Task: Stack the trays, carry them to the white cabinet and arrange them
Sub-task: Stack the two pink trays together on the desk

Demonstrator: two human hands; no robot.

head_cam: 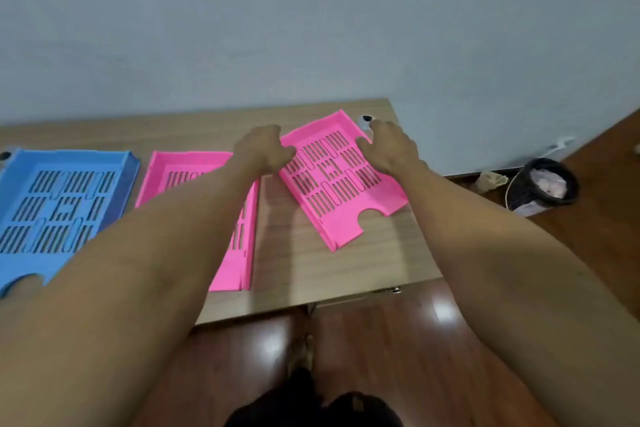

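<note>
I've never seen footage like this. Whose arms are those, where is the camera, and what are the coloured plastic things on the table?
No machine here: a person wears a camera on their head, looking down at their own bare arms. On the wooden table lie three slotted plastic trays. The blue tray is on the left and a pink tray lies flat in the middle. The left hand and right hand grip the far end of the tilted pink tray on the right, one hand at each side. A black waste bin stands on the floor beyond.
</note>
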